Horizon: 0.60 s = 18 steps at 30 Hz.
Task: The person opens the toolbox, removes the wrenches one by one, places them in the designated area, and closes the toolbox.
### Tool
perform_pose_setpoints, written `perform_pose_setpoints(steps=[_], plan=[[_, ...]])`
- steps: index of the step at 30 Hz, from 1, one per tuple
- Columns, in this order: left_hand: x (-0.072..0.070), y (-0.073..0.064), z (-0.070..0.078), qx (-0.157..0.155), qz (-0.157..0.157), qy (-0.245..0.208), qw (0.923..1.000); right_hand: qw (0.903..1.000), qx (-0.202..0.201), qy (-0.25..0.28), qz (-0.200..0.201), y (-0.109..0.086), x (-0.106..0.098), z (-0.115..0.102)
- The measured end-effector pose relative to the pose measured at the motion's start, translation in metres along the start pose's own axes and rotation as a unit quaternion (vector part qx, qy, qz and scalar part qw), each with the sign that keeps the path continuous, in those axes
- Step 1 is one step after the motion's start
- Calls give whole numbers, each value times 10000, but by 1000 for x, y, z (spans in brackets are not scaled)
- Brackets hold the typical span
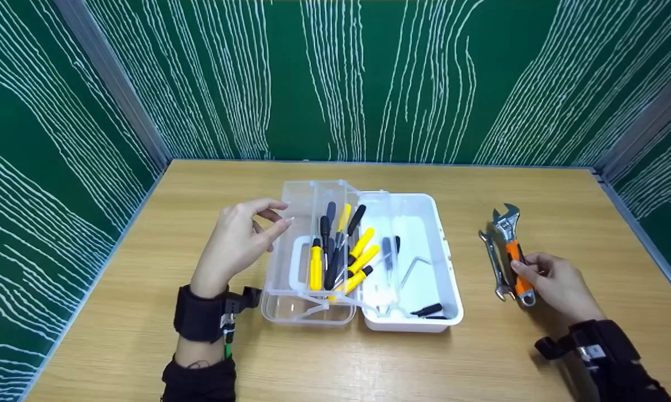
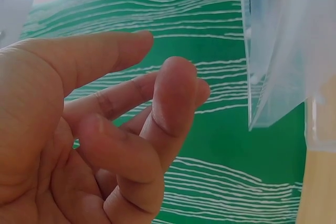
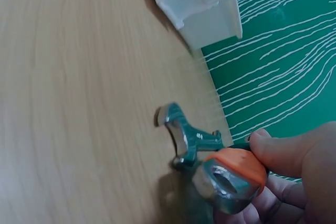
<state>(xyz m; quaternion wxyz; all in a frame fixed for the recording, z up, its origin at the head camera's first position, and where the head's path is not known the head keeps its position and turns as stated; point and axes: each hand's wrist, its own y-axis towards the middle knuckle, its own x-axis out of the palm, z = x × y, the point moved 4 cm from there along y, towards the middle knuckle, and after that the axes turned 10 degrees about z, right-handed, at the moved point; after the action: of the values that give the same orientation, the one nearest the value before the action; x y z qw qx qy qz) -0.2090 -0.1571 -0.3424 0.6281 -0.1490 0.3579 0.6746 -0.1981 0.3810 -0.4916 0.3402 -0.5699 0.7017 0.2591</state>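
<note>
My right hand [image 1: 561, 285] grips the orange handle of an adjustable wrench [image 1: 518, 268], whose metal jaw points away from me. Just left of it an open-end wrench [image 1: 496, 265] lies on the table. In the right wrist view, thumb and fingers hold the adjustable wrench [image 3: 231, 177] near its handle end, beside the other wrench [image 3: 186, 137]. My left hand [image 1: 237, 240] hovers at the left side of the toolbox's clear tray lid [image 1: 299, 195]. Its fingers are loosely bent with nothing between them; the left wrist view shows a gap between this hand [image 2: 121, 129] and the clear plastic [image 2: 273, 66].
A white toolbox [image 1: 444, 268] stands mid-table with its lid folded out to the left. Several yellow screwdrivers [image 1: 315, 268] and black-handled ones show through the clear plastic. A hex key [image 1: 413, 268] lies inside the box. Green panels [image 1: 290, 84] with white lines enclose the wooden table [image 1: 212, 178].
</note>
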Motion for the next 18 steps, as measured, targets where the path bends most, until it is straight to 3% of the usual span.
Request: perform_pose_setpoints(steps=[18], plan=[[1,1,-2,-69,3,-8,10000,9994,123,-292,-148,12,-5,9]])
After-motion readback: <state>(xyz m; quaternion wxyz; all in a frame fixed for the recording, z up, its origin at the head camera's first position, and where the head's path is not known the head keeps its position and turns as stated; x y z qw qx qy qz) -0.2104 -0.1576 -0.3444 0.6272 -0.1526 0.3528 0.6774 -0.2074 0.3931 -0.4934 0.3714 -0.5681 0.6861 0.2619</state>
